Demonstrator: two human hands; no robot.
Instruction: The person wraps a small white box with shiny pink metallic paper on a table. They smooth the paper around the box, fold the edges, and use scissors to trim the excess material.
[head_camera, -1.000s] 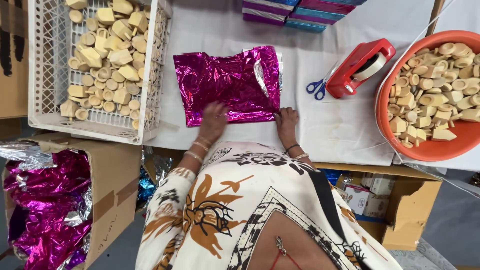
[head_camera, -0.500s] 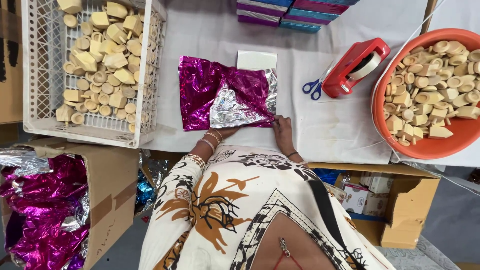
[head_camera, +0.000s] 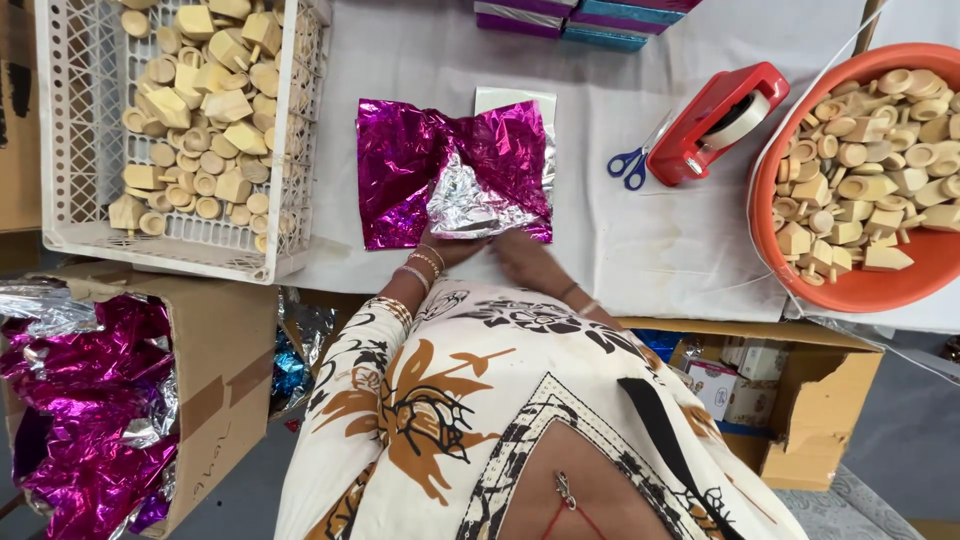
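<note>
White-covered table (head_camera: 640, 250), magenta foil sheet (head_camera: 452, 172) laid at its near edge

Left hand (head_camera: 447, 247) and right hand (head_camera: 520, 255) are pressed on the foil's near edge; fingers are hidden by wrists, so grip cannot be told, and a pale block (head_camera: 516, 99) is half covered

From my remote feed: a table (head_camera: 650, 240) draped in white cloth carries a white plastic crate (head_camera: 60, 150) of wooden pieces at left, a crumpled magenta foil sheet (head_camera: 400, 160) at centre, blue-handled scissors (head_camera: 627, 165) touching a red tape dispenser (head_camera: 700, 130), and an orange tub (head_camera: 850, 290) of wooden pieces at right.
</note>
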